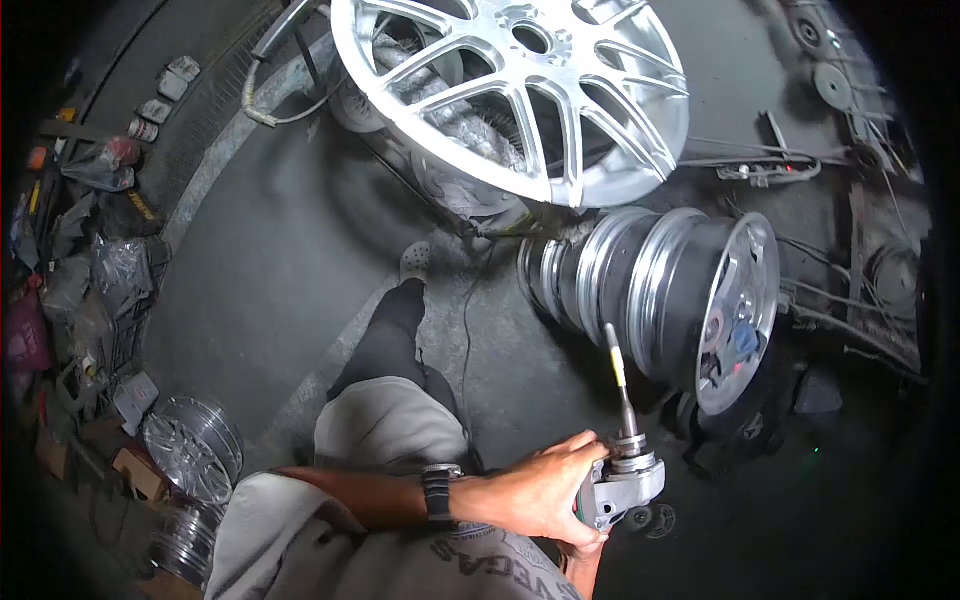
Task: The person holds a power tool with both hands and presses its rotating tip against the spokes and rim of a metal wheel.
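A power tool (625, 490) with a metal head and a long thin shaft is held low in front of my body. The shaft points up, and its yellow and white tip (614, 355) is beside the stacked rims. My left hand (535, 492), with a watch on the wrist, has its fingers wrapped round the tool's body. Lower down, my right hand (583, 548) is mostly hidden behind the left one, at the tool's rear. A large silver spoked wheel (575, 75) stands raised at the top. Several rims (655, 285) lie in a row on their sides below it.
Coloured discs and small items (738, 345) sit in the nearest rim. More rims (195, 450) are at the lower left, beside bags and clutter (120, 275). A cable (467, 350) runs along the floor. Machinery with hoses (890, 275) stands at the right.
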Tool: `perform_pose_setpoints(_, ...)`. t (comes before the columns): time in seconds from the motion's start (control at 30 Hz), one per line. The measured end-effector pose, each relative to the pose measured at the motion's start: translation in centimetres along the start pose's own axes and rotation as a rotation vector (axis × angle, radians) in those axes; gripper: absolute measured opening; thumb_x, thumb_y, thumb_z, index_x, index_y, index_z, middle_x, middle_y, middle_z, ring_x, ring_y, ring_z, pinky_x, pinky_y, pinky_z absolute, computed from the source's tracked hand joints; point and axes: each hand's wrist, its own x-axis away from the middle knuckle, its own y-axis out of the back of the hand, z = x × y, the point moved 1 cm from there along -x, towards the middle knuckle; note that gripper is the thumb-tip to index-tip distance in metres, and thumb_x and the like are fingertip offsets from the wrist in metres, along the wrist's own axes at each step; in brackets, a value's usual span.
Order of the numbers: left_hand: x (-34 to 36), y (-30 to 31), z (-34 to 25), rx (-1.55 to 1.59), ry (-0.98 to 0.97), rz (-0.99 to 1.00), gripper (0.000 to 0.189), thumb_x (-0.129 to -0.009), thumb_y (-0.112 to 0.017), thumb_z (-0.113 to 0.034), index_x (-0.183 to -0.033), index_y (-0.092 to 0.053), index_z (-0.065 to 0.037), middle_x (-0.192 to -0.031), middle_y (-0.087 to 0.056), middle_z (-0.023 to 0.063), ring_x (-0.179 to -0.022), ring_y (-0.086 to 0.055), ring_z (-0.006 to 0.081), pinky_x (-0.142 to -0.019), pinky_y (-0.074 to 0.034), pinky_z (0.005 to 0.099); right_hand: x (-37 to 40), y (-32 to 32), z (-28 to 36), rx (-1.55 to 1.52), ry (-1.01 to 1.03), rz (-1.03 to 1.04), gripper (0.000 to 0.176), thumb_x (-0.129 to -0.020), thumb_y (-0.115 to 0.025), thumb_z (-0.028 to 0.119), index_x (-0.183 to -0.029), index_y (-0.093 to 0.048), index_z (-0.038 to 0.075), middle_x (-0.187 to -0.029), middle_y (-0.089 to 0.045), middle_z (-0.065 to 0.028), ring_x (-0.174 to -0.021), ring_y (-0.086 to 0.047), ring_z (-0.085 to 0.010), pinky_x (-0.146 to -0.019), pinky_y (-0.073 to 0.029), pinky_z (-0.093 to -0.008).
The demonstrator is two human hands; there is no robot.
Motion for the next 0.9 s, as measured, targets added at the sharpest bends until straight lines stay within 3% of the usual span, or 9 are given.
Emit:
perform_pose_setpoints(0.27, 5.4, -6.5, -0.9, -0.151, -0.228, 0.038, 0.067, -0.064, -0.081, -0.034, -0.107, -0.049, 0.007, -0.100, -0.049, 0.0185, -0.094, -0.052, 0.0329, -0.081, -0.046, 0.0408, 7.9, -0.3, 0.4, -0.024, 0.162, -0.086, 0.090, -0.070, -0.083, 0.031, -0.140, -0.036, -0.001, -0.130, -0.051, -0.0131, -0.116, -0.053, -0.0246, -0.102, -0.042, -0.0397)
perform_pose_setpoints(0.47, 7.4, -7.0, -2.8, -0.215, -0.289, 0.036, 0.072, -0.064, -0.082, -0.033, -0.112, -0.049, 0.008, -0.103, -0.050, 0.0188, -0.097, -0.053, 0.0332, -0.084, -0.046, 0.0405, 10.8, -1.3, 0.7, -0.056, 0.230, -0.175, 0.088, -0.072, -0.081, 0.030, -0.140, -0.036, -0.001, -0.131, -0.051, -0.0128, -0.117, -0.053, -0.0246, -0.102, -0.041, -0.0397)
perform_pose_setpoints(0.73, 6.5, -3.2, -4.4, -0.306, -0.279, 0.110, 0.078, -0.065, -0.082, -0.038, -0.117, -0.048, 0.009, -0.113, -0.051, 0.0213, -0.106, -0.051, 0.0352, -0.093, -0.043, 0.0407, 10.0, -4.3, 1.0, -0.086, 0.241, -0.325, 0.084, -0.075, -0.080, 0.029, -0.141, -0.036, 0.000, -0.132, -0.050, -0.0125, -0.118, -0.053, -0.0247, -0.103, -0.041, -0.0396)
perform_pose_setpoints(0.9, 5.6, 3.6, -5.9, -0.320, -0.273, 0.222, 0.090, -0.071, -0.078, -0.048, -0.129, -0.040, 0.009, -0.127, -0.045, 0.0246, -0.120, -0.046, 0.0386, -0.101, -0.040, 0.0430, 5.8, -8.6, 1.8, -0.137, 0.216, -0.494, 0.081, -0.077, -0.079, 0.029, -0.141, -0.036, 0.001, -0.132, -0.050, -0.0122, -0.119, -0.052, -0.0247, -0.104, -0.040, -0.0396)
